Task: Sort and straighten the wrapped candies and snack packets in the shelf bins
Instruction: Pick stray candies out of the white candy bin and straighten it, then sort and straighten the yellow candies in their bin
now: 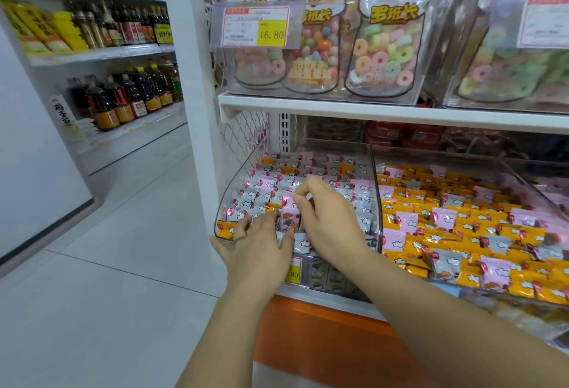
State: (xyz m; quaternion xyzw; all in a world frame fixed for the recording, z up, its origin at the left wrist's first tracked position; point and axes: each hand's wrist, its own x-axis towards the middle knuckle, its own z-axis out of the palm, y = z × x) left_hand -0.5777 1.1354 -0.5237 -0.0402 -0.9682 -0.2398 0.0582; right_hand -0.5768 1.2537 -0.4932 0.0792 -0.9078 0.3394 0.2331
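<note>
Both hands reach into the leftmost clear bin (222,203), which is full of grey, pink and orange wrapped candies (278,179). The right hand (329,221) curls, its thumb and forefinger pinching the top edge of a pink wrapped candy (289,211) near the bin's front. The left hand (257,246) lies with its fingers nearly straight and spread on the front candies, gripping nothing.

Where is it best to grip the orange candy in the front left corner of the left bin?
Probably pinch the orange candy by its upper edge, coming from above: the clear bin wall and front lip close off its left and front, and the left hand lies just right of it.
</note>
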